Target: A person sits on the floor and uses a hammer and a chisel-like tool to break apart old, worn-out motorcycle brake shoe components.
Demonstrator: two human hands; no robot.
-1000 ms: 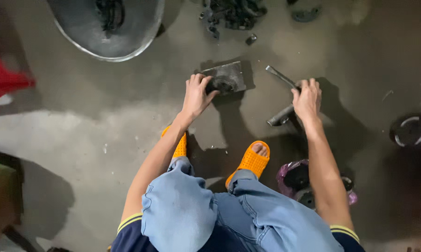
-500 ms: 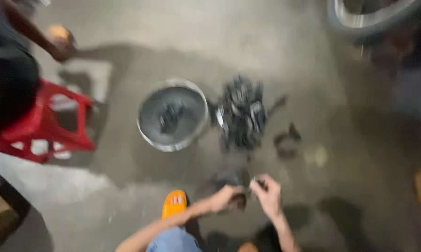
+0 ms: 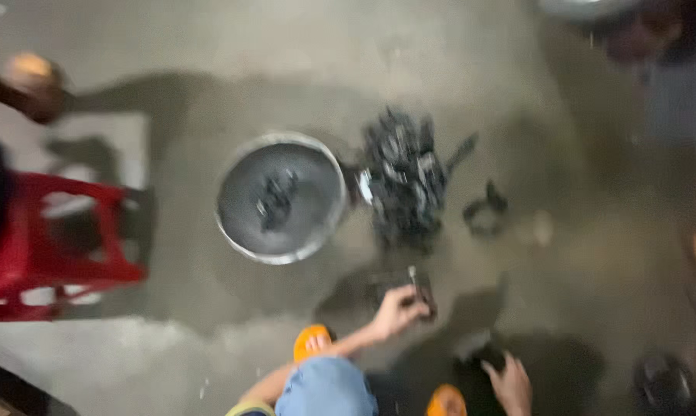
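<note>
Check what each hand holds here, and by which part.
Left hand closes on a small dark metal part at its near edge; right hand rests on a dark object. Blur hides either grip.

A grey concrete floor (image 3: 456, 62) carries everything, darkened by a wet-looking stain through its middle. On that stain sits a round metal basin (image 3: 280, 197) with a heap of dark metal parts (image 3: 404, 181) just beside it. A red plastic stool (image 3: 51, 246) stands at the left edge (blurred). A small dark ring-shaped part (image 3: 484, 209) lies near the heap.
</note>
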